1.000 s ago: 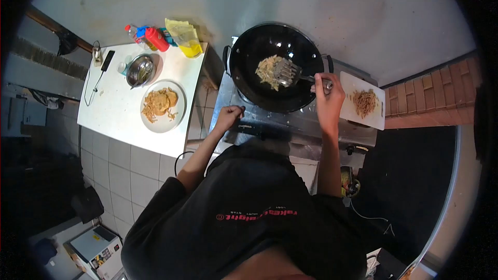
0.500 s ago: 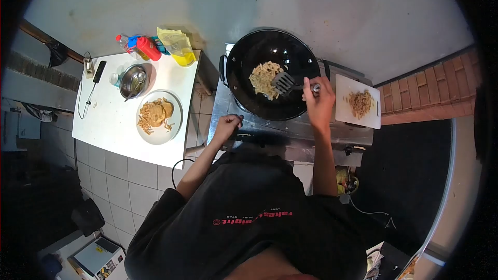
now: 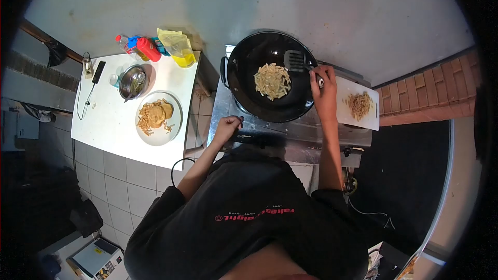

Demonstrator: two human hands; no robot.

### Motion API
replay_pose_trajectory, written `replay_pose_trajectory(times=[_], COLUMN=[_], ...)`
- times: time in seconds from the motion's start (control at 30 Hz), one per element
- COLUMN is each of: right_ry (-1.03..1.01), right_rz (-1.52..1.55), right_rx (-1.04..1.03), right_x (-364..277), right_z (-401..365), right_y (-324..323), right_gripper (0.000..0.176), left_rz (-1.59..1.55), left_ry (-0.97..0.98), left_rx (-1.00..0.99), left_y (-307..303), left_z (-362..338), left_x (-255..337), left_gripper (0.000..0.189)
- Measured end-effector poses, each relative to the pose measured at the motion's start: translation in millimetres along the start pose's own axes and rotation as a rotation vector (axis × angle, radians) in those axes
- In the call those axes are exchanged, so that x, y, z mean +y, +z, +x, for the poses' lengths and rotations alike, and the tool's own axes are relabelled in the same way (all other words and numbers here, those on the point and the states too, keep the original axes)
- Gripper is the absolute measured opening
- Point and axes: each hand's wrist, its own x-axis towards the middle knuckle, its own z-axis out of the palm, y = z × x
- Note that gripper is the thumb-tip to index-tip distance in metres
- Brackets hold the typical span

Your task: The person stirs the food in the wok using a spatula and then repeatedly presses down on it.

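Note:
My right hand (image 3: 324,89) is closed round the handle of a slotted spatula (image 3: 295,60), whose dark blade is inside the black wok (image 3: 249,101), up toward its far right wall. Pale strips of food (image 3: 272,81), looking like cut pasta or fries, lie heaped in the wok's middle, apart from the blade. My left hand (image 3: 228,127) has its fingers curled together at the front of the metal stove (image 3: 275,134); whatever may be inside them is hidden. Right of the wok, a white cutting board (image 3: 344,116) carries a pile of browner strips (image 3: 359,106).
On the white table (image 3: 104,135) at left stand a plate (image 3: 175,127) of browned strips and a flat golden piece, a metal bowl (image 3: 134,82), a red bottle (image 3: 149,50) and a yellow bag (image 3: 179,46). A brick ledge (image 3: 430,85) runs along the right.
My right hand has lifted the spatula out of the pale strips, up and to the right. The strips sit in a rounder heap, slightly farther right. My left hand stays put.

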Motion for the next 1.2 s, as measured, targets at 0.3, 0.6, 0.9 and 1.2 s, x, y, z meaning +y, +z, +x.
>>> replay_pose_trajectory(times=[0.3, 0.6, 0.9, 1.2], right_ry=[0.255, 0.221, 0.069, -0.107], right_rz=[0.14, 0.238, 0.142, 0.047], right_rx=[-0.095, -0.226, -0.347, -0.317], right_x=[0.9, -5.2, -27.8, -52.6], right_z=[-15.1, -36.1, -52.4, -72.0], right_y=[10.8, 24.5, -1.5, -5.1], right_gripper=[0.019, 0.015, 0.022, 0.032], left_rz=[0.525, 0.547, 0.517, 0.544], left_ry=[0.352, 0.336, 0.211, 0.133], left_rx=[0.565, 0.647, 0.648, 0.674], left_y=[12.7, 8.9, 10.7, 11.6], left_z=[-18.5, 33.6, 32.0, 32.1], left_x=[51.6, 9.9, 7.7, 6.2], left_gripper=[0.015, 0.029, 0.028, 0.027])
